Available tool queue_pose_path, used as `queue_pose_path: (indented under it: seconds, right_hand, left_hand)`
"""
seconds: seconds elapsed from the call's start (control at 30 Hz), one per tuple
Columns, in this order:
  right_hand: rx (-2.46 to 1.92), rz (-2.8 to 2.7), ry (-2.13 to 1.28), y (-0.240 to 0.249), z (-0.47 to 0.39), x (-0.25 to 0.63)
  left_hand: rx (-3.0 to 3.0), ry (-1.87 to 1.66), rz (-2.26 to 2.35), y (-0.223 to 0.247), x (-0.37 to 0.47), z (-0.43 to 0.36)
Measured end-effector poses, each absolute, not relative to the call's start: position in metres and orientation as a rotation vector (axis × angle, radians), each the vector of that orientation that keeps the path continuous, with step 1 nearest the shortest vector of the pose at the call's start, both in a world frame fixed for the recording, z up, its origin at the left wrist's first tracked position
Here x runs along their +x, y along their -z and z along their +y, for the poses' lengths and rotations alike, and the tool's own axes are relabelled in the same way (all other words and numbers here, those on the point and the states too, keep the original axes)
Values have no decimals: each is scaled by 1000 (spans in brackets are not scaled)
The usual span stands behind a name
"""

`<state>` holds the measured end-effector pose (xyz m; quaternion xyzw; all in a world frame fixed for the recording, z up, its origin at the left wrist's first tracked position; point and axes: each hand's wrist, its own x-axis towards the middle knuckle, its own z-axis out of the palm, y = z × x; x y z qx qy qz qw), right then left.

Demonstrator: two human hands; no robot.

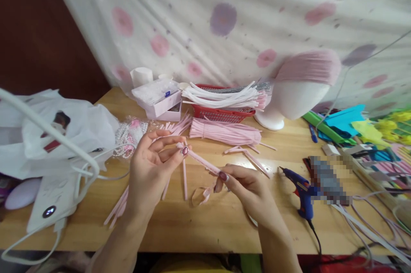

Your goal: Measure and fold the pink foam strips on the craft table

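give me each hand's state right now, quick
Left hand: closed, pinching a pink strip between thumb and fingers.
Right hand: closed, pinching the same strip further along.

The right hand (pixel 246 189) partly hides the pink strip (pixel 204 161)

Both forearms are extended forward from the lower edge of the view, the left forearm (pixel 123 232) slanted inward to the right and the right forearm (pixel 278 241) slanted inward to the left. The left hand (pixel 157 157) is held a little farther forward than the right hand (pixel 247 187), and the two are kept apart. On the left, the thumb (pixel 173 159) is pressed toward bent fingers in a pinch; on the right, a similar pinch is formed, with the thumb (pixel 233 184) laid uppermost. Both thumbnails are coloured dark and glossy.
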<state>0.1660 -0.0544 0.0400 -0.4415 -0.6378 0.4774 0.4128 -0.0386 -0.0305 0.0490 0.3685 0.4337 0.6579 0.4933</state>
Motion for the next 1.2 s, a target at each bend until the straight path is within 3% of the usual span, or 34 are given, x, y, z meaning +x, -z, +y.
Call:
queue_pose_path:
  seconds: [0.1, 0.2, 0.37, 0.7, 1.0, 1.2]
  right_hand:
    - [-1130, -1544, -1216, -39, -55, 165]
    - [-1154, -1532, -1208, -38, -56, 164]
    - [-1126, -1538, -1222, -36, -55, 165]
    - [-1194, -1729, -1102, -37, -55, 168]
    - [-1387, -1998, -349, -28, -53, 146]
    - [-1211, -2027, -14, -17, -49, 139]
  left_hand:
    - [1221, -1585, 1177, -46, -43, -30]
    - [1930, -1557, 1330, -48, -46, -31]
    - [2595, -1192, 1282, -51, -40, -34]
    - [2742, -1033, 1155, -53, -33, -26]
    - [2781, -1018, 1273, -54, -19, -34]
    - [2464, -1198, 1441, -46, -10, -48]
